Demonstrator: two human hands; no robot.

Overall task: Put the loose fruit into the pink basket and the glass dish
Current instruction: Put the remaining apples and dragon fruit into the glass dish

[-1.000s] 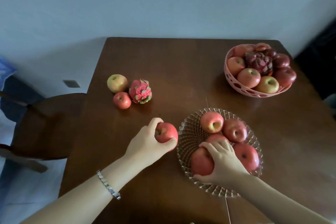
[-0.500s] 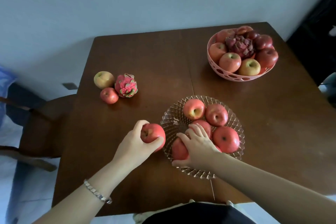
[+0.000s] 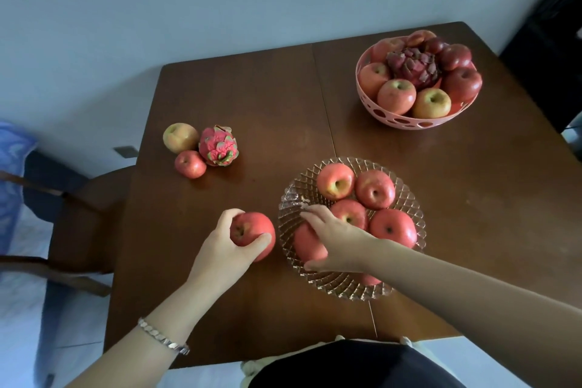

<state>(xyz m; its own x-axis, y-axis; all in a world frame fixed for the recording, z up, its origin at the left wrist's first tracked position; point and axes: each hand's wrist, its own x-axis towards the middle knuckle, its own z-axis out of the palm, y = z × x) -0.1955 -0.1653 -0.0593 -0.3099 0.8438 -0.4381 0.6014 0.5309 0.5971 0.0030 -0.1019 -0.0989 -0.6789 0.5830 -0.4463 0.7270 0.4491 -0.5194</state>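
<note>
Two hands are working: your left hand (image 3: 225, 250) is still gripping an apple (image 3: 252, 235) beside the dish (image 3: 406, 198), lower centre; your right hand (image 3: 337, 242) is loosening from another apple (image 3: 307, 244) inside, so one fruit is placed.

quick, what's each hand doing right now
Left hand: closed around a red apple beside the glass dish.
Right hand: over an apple in the dish, fingers loosely spread; cannot tell if it grips.
</note>
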